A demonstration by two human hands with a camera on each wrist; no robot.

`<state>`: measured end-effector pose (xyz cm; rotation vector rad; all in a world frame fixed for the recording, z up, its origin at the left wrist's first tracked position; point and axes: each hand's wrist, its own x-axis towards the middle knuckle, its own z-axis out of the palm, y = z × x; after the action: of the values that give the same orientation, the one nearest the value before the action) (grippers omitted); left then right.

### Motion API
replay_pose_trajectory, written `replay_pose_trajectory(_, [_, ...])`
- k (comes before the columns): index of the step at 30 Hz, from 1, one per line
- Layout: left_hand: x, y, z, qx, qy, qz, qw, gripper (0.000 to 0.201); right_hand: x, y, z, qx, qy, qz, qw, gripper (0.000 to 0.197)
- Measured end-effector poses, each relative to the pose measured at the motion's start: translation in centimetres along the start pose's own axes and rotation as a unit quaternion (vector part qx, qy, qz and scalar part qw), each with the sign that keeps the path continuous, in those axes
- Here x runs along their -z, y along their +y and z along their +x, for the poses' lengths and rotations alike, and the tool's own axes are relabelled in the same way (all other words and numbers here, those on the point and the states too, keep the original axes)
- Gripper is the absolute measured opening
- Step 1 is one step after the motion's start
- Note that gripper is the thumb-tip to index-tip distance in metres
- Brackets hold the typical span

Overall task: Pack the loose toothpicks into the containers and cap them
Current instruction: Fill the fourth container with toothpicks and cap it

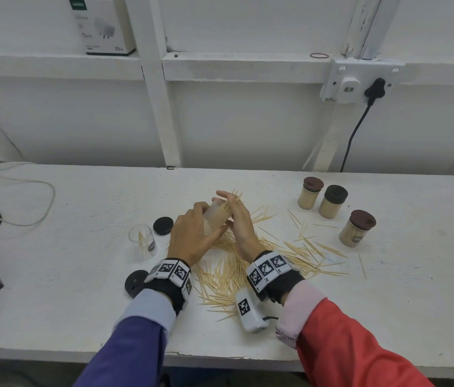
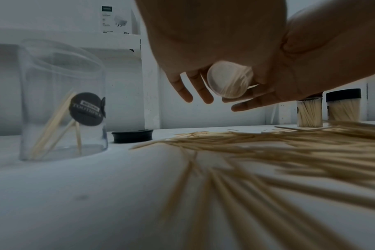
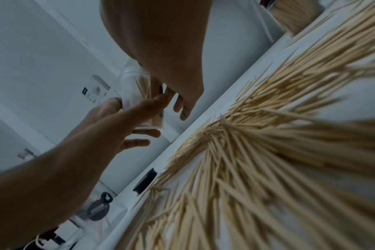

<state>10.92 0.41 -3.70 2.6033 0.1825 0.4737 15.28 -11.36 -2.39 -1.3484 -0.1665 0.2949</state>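
A clear toothpick container (image 1: pixel 214 217) is gripped above the white table (image 1: pixel 80 275) by the left hand (image 1: pixel 192 233), its long axis tilted, mouth up and away. A toothpick bundle (image 1: pixel 230 203) is pinched at that mouth by the right hand (image 1: pixel 237 219).

I'm gripping a clear container (image 1: pixel 214 217) tilted in my left hand (image 1: pixel 192 236), and my right hand (image 1: pixel 237 216) is holding a bunch of toothpicks (image 1: pixel 230 205) at its mouth. Loose toothpicks (image 1: pixel 248 263) are lying all over the table (image 1: pixel 80 303).
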Motion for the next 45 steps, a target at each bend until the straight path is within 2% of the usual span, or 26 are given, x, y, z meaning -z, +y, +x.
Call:
replay_pose_trajectory(4, [0.0,0.1,0.0,0.002,0.011,-0.007,1.000,0.061,0.1,0.1,-0.4,-0.013,-0.038,0.004,0.999,0.038])
replay_pose_trajectory(8, [0.0,0.1,0.0,-0.008,0.006,-0.007,1.000,0.061,0.2,-0.1,-0.1,-0.009,-0.013,0.022,1.000,0.038])
replay_pose_trajectory(13, [-0.2,-0.3,0.1,-0.023,-0.009,-0.013,1.000,0.060,0.8,-0.3,0.4,0.000,0.020,0.056,0.998,0.050])
replay_pose_trajectory(18, [-0.2,-0.1,0.0,-0.026,-0.005,-0.017,1.000,0.062,0.8,0.2,0.3,-0.017,-0.007,0.002,1.000,0.036])
replay_pose_trajectory(21, [-0.2,-0.1,-0.1,-0.021,-0.007,-0.021,1.000,0.064,0.8,0.7,0.2,-0.026,-0.020,-0.008,0.999,0.039])
replay_pose_trajectory(24, [0.0,0.1,-0.1,-0.025,-0.012,-0.033,0.999,0.065,1.0,0.6,0.5,-0.037,-0.001,0.008,0.999,0.046])
replay_pose_trajectory(29, [-0.2,-0.1,0.0,-0.019,-0.023,-0.044,0.999,0.068,1.3,0.9,0.5,-0.021,-0.051,-0.062,0.997,0.045])
replay_pose_trajectory(33, [-0.5,-0.5,0.1,-0.017,-0.014,-0.032,0.999,0.065,1.9,-0.3,0.9,-0.027,-0.054,-0.074,0.995,0.043])
replay_pose_trajectory(36, [-0.6,-0.7,0.2,-0.008,-0.007,-0.031,0.999,0.064,2.7,-1.3,1.2,-0.028,-0.115,-0.115,0.986,0.039])
replay_pose_trajectory(38, [-0.6,-0.7,0.3,-0.014,-0.010,-0.034,0.999,0.064,3.2,-1.9,1.4,-0.026,-0.143,-0.143,0.979,0.043])
replay_pose_trajectory(42, [-0.7,-0.8,0.2,-0.043,-0.014,-0.037,0.998,0.075,4.1,-2.7,1.8,-0.006,-0.076,-0.216,0.973,0.046])
replay_pose_trajectory(45, [-0.8,-1.1,0.2,-0.064,-0.018,-0.033,0.997,0.077,4.7,-3.0,1.8,-0.039,-0.125,-0.196,0.972,0.048])
